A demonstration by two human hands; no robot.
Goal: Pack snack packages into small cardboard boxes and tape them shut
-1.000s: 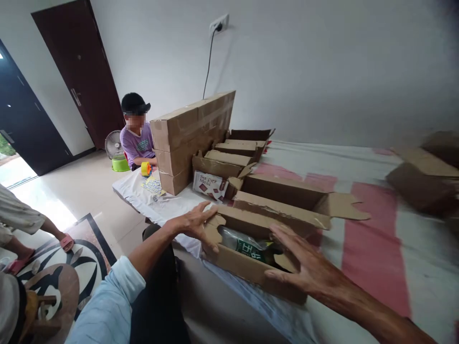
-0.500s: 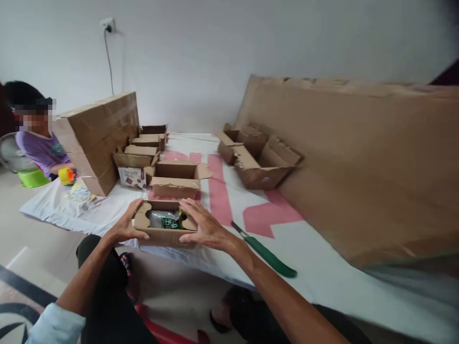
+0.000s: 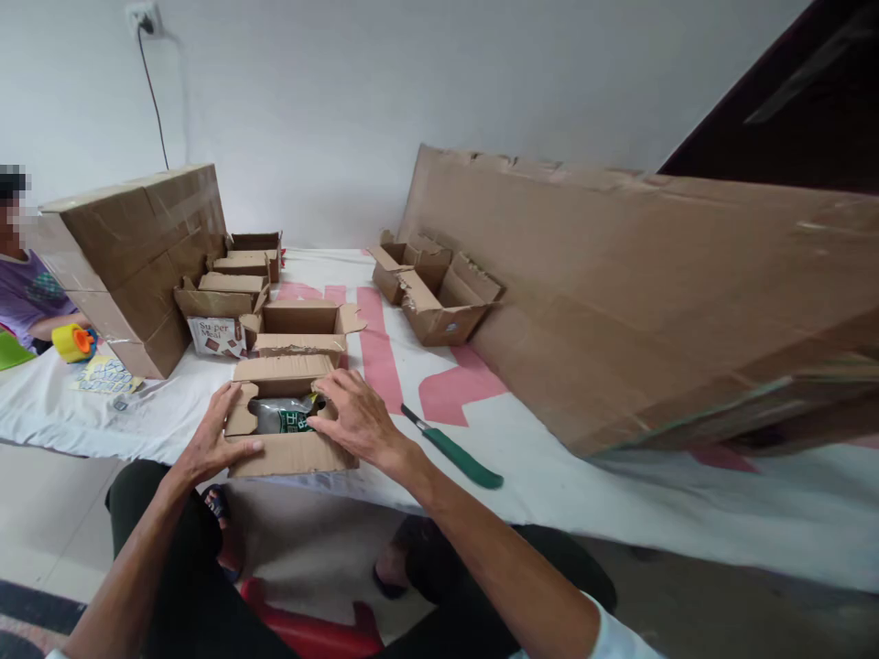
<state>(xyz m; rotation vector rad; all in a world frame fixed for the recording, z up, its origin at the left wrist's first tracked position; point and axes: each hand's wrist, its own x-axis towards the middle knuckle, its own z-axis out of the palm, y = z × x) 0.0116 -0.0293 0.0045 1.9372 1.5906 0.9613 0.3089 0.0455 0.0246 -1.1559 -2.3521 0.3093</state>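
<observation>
A small cardboard box sits before me at the table's near edge. Its end flaps are folded in, while the long front and back flaps stand outward. Through the gap shows a clear plastic-wrapped item with a green label and white characters. My left hand grips the box's left end, thumb over the front flap. At the right end, my right hand is closed over the edge with fingertips by the end flap. A green-handled knife lies to the right of that hand.
Behind stand several opened boxes, the nearest box among them. Taped boxes are stacked at left, near a yellow tape roll and a seated person. Two torn-open boxes and a large cardboard sheet occupy the right.
The box's front and back flaps now lie opened outward. Both hands remain at its ends, the right fingers nearer the opening. My view has turned a little to the right.
</observation>
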